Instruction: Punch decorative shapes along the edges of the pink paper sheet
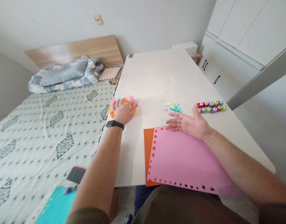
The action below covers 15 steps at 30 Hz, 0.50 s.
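Note:
My left hand [122,110] reaches over a cluster of pink and orange paper punches [133,102] at the table's left edge, fingers curled down onto them. My right hand [190,123] rests open, palm up, at the top edge of a pink paper sheet [185,158] whose border is punched with small shapes. An orange sheet [147,146] lies under the pink one. A small pile of coloured paper cut-outs [173,107] lies just beyond my right hand.
Two rows of small red, purple and green punches [211,106] sit at the right side of the white table [161,74]. A bed [47,124] with a patterned cover stands left; white cabinets [227,53] right. A teal mat [56,207] lies on the bed.

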Tool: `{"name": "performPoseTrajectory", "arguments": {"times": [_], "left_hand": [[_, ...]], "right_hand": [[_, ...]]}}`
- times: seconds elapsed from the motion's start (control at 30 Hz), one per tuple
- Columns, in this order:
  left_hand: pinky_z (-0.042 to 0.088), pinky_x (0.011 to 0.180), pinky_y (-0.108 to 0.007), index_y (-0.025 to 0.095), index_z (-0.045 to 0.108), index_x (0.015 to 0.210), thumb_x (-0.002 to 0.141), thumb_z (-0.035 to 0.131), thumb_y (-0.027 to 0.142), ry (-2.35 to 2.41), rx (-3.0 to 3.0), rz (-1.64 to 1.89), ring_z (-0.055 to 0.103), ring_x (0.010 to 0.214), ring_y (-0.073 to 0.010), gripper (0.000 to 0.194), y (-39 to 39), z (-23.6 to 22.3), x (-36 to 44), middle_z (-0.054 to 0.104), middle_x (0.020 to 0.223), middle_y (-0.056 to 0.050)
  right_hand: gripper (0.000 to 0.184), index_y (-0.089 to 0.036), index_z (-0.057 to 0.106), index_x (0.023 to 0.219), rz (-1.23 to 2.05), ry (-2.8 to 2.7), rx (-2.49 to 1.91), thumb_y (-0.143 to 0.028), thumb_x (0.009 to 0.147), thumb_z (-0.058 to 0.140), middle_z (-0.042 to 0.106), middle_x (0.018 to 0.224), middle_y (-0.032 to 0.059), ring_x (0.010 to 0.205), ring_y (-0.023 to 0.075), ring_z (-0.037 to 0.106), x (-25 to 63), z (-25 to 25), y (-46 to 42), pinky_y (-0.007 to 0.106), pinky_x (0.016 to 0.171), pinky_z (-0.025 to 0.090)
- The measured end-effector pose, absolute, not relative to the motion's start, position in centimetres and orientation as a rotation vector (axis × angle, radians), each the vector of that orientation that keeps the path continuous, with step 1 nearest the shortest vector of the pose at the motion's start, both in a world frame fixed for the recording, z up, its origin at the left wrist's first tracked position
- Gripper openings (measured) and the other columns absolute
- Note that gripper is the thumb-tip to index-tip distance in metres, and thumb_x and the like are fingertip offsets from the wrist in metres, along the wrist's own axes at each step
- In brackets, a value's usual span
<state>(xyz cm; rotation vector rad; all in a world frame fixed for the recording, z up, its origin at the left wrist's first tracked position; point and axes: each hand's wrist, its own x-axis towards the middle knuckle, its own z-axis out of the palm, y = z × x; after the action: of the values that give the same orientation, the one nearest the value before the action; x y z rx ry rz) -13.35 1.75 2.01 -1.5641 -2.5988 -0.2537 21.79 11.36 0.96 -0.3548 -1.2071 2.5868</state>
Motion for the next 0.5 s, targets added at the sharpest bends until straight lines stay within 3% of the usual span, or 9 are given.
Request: {"name": "performPoseTrajectory", "arguments": {"times": [0.33,0.5], "left_hand": [[0.026,0.119,-0.056,0.030,0.065,0.135,0.095,0.043,0.063,-2.615,-1.470,-0.247,0.035,0.144,-0.0392,0.057,1.63,2.20,-13.05,0.048,0.149,-0.012],[0.025,0.118,-0.057,0.035,0.061,0.141,0.093,0.048,0.063,-2.625,-1.499,-0.203,0.033,0.146,-0.0392,0.057,1.49,2.38,-12.96,0.045,0.154,-0.010]], "right_hand": [[0.101,-0.017,0.053,0.142,2.583,-1.194,-0.356,-0.091,0.086,0.012,0.065,0.135,0.0206,0.124,0.0342,0.063,21.77,1.21,11.29,0.058,0.115,0.037],[0.103,-0.016,0.053,0.143,2.585,-1.191,-0.357,-0.091,0.086,0.012,0.065,0.136,0.0210,0.124,0.0349,0.063,21.80,1.37,11.25,0.059,0.115,0.036]]}}
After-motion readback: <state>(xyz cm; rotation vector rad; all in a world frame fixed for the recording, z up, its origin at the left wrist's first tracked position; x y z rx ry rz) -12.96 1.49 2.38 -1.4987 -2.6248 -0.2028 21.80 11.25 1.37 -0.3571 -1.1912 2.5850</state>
